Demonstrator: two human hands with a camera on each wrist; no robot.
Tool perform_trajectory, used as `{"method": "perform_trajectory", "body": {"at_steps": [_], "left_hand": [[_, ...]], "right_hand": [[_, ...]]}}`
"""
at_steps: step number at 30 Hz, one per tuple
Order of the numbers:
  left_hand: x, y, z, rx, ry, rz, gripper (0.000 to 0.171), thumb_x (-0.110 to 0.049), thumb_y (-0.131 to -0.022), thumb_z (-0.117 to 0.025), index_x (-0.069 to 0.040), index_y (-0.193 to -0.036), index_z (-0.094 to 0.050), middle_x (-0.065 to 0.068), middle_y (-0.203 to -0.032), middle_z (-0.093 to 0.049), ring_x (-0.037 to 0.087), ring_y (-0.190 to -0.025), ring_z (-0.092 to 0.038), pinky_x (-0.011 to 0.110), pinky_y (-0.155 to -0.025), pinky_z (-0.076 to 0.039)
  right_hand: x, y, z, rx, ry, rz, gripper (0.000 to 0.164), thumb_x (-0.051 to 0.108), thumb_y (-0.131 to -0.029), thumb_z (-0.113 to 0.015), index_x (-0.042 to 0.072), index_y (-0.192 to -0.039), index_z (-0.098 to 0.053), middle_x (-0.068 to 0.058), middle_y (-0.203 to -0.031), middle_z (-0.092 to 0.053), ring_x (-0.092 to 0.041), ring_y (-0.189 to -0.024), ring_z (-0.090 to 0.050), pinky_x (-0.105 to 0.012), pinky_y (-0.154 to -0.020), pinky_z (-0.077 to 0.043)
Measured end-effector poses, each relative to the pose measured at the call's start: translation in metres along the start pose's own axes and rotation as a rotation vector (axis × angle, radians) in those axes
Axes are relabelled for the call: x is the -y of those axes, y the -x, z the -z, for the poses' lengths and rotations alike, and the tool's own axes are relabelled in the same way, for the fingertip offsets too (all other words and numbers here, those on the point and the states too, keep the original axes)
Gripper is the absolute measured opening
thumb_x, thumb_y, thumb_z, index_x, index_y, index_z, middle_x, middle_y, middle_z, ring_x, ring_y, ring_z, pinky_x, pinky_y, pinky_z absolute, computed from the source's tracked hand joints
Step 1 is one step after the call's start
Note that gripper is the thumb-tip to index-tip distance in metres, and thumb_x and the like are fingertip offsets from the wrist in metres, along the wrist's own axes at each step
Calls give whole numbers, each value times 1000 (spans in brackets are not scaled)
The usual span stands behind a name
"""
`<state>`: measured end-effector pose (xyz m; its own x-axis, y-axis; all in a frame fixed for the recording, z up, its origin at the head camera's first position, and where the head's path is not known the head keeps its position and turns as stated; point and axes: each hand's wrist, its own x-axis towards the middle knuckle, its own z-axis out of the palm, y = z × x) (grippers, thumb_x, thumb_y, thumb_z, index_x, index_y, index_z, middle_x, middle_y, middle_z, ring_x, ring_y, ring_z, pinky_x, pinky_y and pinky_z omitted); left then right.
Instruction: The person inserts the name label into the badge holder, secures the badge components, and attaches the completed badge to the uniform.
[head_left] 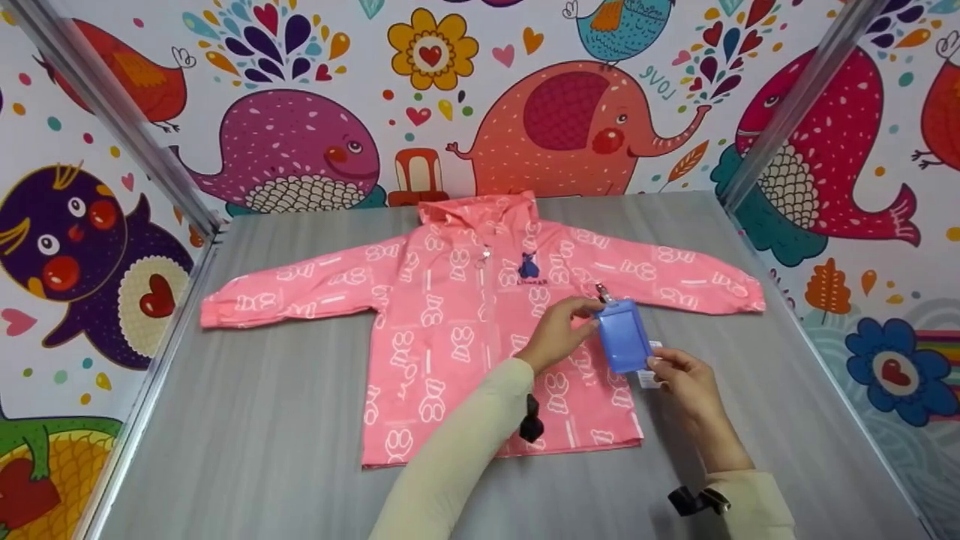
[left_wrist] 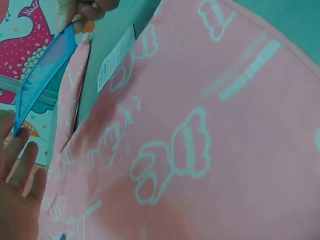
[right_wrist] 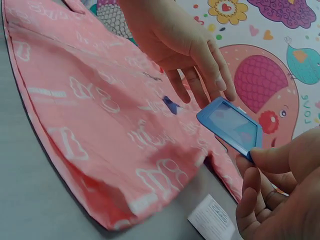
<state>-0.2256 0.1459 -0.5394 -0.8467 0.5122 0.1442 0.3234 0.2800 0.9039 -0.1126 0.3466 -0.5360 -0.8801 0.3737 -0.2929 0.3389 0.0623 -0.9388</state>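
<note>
A blue badge holder [head_left: 624, 336] with a clear window and a metal clip [head_left: 603, 292] at its top is held up over the right side of a pink hooded jacket [head_left: 450, 367]. My left hand [head_left: 559, 331] pinches the holder near its upper left corner. At the lower right corner, my right hand [head_left: 686, 382] grips it between thumb and fingers. In the right wrist view the holder [right_wrist: 232, 125] tilts between both hands. The jacket lies flat with its sleeves spread and has white bow-like prints.
A white printed label [right_wrist: 212, 219] lies by the jacket's side edge. The grey table [head_left: 247, 420] carries the jacket, and patterned walls [head_left: 337, 60] with metal corner posts [head_left: 795, 112] stand at the back and both sides.
</note>
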Motion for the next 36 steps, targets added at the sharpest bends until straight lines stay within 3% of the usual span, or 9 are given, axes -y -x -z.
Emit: {"method": "perform_trajectory", "body": {"at_steps": [4,10,18,26,29,36], "left_hand": [[10,7,13,-45,63,6,28,-9,-93,-67,-11,-121,-69,4,-120,-72,17,-105,-69,30,-96,-54],[18,22,30,-137,180,65,25,-8,-89,-71,-12,-114,-72,7,-106,-75,11,-86,-68,21,-74,-57],[23,41,49,-241,331,92,26,-1,-87,-70,-8,-113,-72,13,-110,-72,17,-86,-69,22,-76,-59],[25,63,73,-307,360,115,31,5,-87,-67,4,-118,-67,23,-109,-70,28,-87,-71,22,-76,-59],[25,72,83,-317,364,120,28,5,-88,-67,7,-116,-67,26,-106,-70,25,-83,-70,22,-76,-59],[35,91,102,-338,319,106,25,-2,-88,-70,3,-113,-71,23,-104,-72,14,-80,-70,18,-74,-57]], "right_hand": [[0,0,-14,39,-33,1,15,9,-94,-65,5,-107,-71,12,-72,-62,-6,-69,-56,-22,-65,-49],[3,1,-36,88,-24,15,22,4,-92,-64,-4,-113,-66,10,-73,-62,-4,-68,-57,-20,-63,-50],[4,3,-64,174,55,68,24,0,-88,-67,-8,-110,-65,6,-73,-66,-6,-65,-59,-20,-61,-51],[7,7,-92,290,134,162,24,-4,-85,-67,-11,-108,-65,-3,-77,-70,-8,-68,-62,-21,-65,-53],[7,8,-101,355,142,193,24,-5,-85,-67,-12,-107,-64,-6,-80,-71,-9,-71,-64,-21,-67,-55],[8,9,-121,508,173,281,20,-5,-84,-67,-15,-101,-61,-10,-80,-71,-8,-70,-64,-22,-66,-55]]}}
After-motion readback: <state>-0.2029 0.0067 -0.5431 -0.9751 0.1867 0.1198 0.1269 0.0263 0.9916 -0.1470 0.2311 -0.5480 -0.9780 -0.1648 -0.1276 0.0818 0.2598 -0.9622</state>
